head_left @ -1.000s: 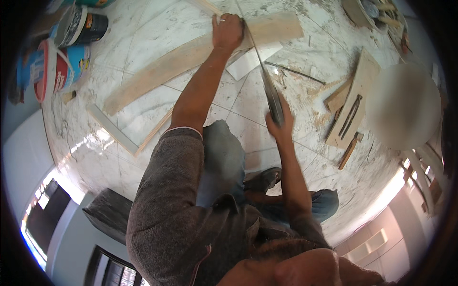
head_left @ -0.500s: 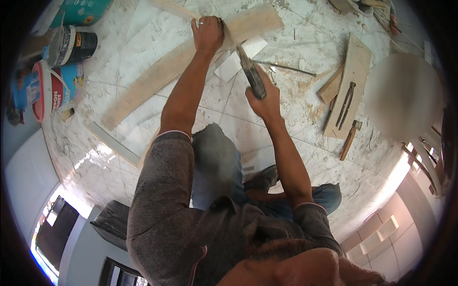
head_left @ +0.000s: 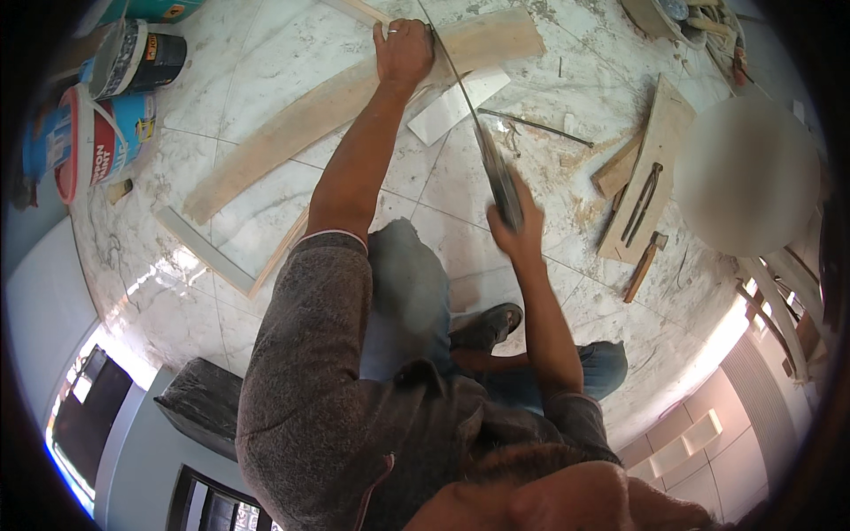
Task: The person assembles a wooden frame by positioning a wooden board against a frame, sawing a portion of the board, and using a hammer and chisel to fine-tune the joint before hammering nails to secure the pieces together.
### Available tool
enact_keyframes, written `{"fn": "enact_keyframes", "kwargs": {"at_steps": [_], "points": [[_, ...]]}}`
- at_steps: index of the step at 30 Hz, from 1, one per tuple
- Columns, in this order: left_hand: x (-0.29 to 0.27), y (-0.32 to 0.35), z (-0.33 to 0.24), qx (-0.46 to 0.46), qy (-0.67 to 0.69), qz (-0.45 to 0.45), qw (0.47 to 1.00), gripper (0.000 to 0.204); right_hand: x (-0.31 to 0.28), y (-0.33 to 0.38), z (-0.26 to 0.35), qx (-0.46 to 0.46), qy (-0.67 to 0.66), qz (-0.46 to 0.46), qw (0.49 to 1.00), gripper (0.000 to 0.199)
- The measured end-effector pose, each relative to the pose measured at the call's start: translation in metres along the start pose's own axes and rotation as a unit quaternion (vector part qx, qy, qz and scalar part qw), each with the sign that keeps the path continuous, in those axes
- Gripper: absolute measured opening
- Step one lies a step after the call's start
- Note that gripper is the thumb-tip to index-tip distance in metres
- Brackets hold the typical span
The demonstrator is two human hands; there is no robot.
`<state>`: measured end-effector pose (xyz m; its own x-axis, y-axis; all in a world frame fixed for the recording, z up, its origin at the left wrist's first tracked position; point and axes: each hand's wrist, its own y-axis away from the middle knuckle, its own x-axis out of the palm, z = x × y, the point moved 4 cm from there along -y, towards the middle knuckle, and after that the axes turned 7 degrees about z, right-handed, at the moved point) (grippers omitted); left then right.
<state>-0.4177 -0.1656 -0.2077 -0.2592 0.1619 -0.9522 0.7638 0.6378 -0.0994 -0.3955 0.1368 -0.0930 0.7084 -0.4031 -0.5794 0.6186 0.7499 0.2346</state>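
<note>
My right hand (head_left: 522, 219) is wrapped round the dark handle of a hand saw (head_left: 482, 142), whose thin blade runs up past my left fingers. My left hand (head_left: 405, 55), wearing a ring, is closed over the end of a narrow wooden strip (head_left: 359, 11), right beside the blade. Beneath them a long, slightly curved wooden plank (head_left: 283, 137) lies on the tiled floor. A white rectangular piece (head_left: 456, 106) lies under the blade's line, with a thin dark rod (head_left: 540, 126) to its right. My left fingertips are partly hidden.
A hammer (head_left: 645, 268) lies at the right by a board (head_left: 655, 150) with pincers (head_left: 644, 203) on it. Paint buckets (head_left: 84, 146) stand at the left. Thin wooden strips (head_left: 205, 250) form a corner near my left elbow. A blurred round patch covers part of the right side.
My right hand has drawn the saw back toward me and to the right, showing more blade. My left hand stays on the strip; the whole view has shifted slightly.
</note>
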Motion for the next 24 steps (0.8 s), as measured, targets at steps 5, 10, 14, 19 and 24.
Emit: {"fn": "enact_keyframes", "kwargs": {"at_steps": [5, 10, 14, 19, 24], "points": [[-0.003, 0.003, 0.013, -0.012, -0.012, -0.004, 1.000, 0.024, -0.017, 0.083, -0.013, 0.022, 0.000, 0.019, 1.000, 0.062], [0.006, -0.007, -0.009, 0.008, -0.004, -0.001, 1.000, 0.027, 0.000, -0.049, 0.011, 0.050, -0.074, 0.005, 0.996, 0.062], [-0.003, 0.002, 0.008, -0.012, 0.016, -0.008, 1.000, 0.026, -0.014, 0.068, -0.011, 0.034, -0.013, 0.024, 0.999, 0.062], [0.002, -0.004, 0.002, 0.005, 0.015, -0.028, 0.999, 0.025, -0.009, 0.038, -0.015, 0.019, -0.047, -0.016, 0.999, 0.058], [0.011, -0.010, -0.003, 0.011, 0.004, -0.002, 1.000, 0.028, 0.002, -0.015, -0.004, 0.040, -0.047, -0.001, 0.998, 0.058]]}}
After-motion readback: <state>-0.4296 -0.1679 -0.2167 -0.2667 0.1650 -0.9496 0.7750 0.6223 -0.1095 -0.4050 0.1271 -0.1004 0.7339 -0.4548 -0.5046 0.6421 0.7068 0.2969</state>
